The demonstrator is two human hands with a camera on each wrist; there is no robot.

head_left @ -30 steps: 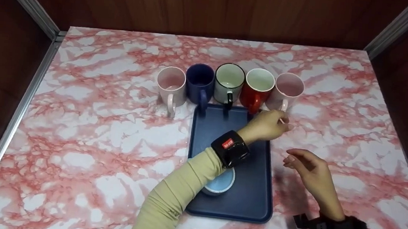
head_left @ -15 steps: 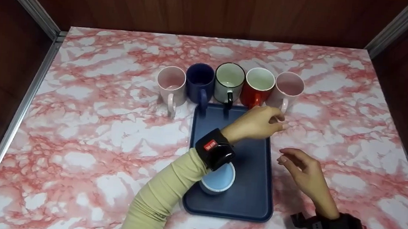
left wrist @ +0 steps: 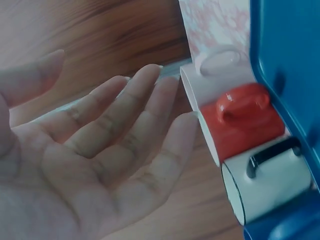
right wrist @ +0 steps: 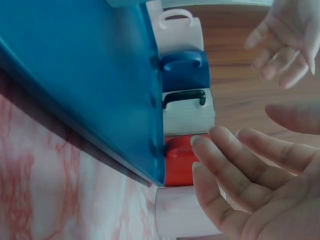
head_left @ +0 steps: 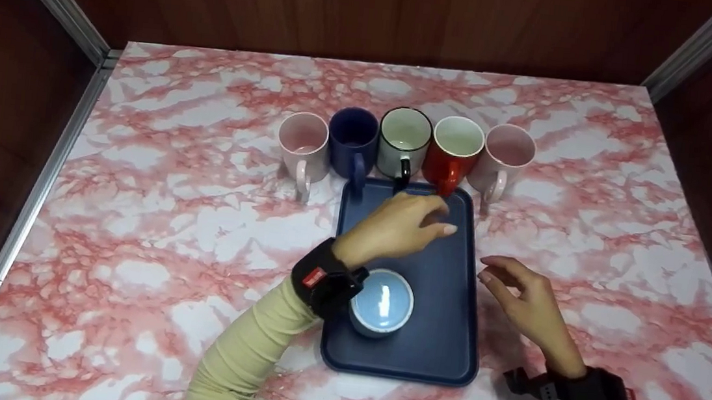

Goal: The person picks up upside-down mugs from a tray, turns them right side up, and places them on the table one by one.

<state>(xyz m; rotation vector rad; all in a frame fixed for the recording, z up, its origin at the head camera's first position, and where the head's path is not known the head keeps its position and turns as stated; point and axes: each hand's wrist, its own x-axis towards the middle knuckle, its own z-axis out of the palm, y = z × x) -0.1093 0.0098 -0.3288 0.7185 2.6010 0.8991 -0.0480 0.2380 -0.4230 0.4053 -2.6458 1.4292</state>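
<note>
My left hand (head_left: 396, 227) hovers above the dark blue tray (head_left: 437, 338), its fingers relaxed around nothing. To the right of the tray, my right hand (head_left: 526, 301) hangs over the table with loosely bent fingers, also holding nothing. A light blue cup (head_left: 382, 304) stands on the tray's near left part, beside the left wrist strap. Behind the tray runs a row of mugs: a pink mug (head_left: 304, 146), a dark blue mug (head_left: 353, 141), a white mug with black rim and handle (head_left: 403, 142), a red mug (head_left: 451, 160) and another pink mug (head_left: 505, 159). Their handles face me.
The table (head_left: 164, 221) has a pink and white marbled top. Brown wood panels (head_left: 374, 15) close it in at the back and sides, with metal strips at the corners. Both wrists wear black straps.
My left hand has drawn back left, from near the right pink mug's handle to over the tray. The light blue cup is more exposed. My right hand has shifted slightly left.
</note>
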